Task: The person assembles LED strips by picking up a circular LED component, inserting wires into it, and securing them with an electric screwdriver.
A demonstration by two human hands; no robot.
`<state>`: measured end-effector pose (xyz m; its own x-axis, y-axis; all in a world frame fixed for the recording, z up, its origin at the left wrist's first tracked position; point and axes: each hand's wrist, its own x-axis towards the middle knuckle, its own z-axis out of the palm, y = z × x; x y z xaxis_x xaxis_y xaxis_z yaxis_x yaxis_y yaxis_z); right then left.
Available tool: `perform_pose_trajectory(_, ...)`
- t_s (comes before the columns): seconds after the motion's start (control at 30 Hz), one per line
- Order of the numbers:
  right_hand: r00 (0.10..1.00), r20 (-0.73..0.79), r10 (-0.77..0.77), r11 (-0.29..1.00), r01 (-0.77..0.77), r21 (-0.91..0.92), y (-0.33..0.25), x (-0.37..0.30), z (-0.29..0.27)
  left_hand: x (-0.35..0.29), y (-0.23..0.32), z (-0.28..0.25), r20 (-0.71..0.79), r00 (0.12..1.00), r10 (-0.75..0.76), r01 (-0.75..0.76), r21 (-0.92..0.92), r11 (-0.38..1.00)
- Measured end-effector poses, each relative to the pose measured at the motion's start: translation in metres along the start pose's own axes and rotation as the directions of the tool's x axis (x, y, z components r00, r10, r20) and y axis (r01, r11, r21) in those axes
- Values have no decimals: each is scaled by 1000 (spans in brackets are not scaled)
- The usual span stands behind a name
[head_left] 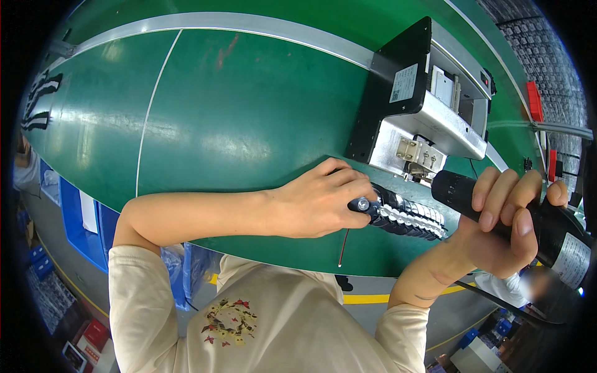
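My left hand is closed around the near-left end of a black, ribbed, elongated part with a row of silvery white pieces along its side. A round metal screw head or pin shows at the end by my fingertips. From beneath that hand a thin dark red wire runs down. My right hand grips a black electric screwdriver, its fingers wrapped round the body. The screwdriver's nose points left, at the metal outlet block of a black and silver screw feeder.
All this lies on a green worktable with a metal rail at its far edge. A black cable trails from the screwdriver side. Blue bins stand beyond the left edge. Red bins are at the far right. Another person sits at right.
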<state>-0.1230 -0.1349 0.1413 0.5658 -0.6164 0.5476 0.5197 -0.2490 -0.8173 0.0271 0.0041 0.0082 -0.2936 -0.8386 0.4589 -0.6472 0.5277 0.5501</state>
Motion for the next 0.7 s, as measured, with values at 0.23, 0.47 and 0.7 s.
perform_pose_trajectory(0.23,1000,-8,7,1000,-7,5,5,1,-4,2,0,1,-3,1000,6,-6,-1,1000)
perform_pose_trajectory(0.47,998,-56,-14,1000,13,-26,1,2,10,1,-1,3,-24,1000,0,-1,-37,999)
perform_pose_trajectory(0.7,992,-126,4,980,21,199,-37,26,-26,3,0,-1,-17,1000,6,-6,-28,1000)
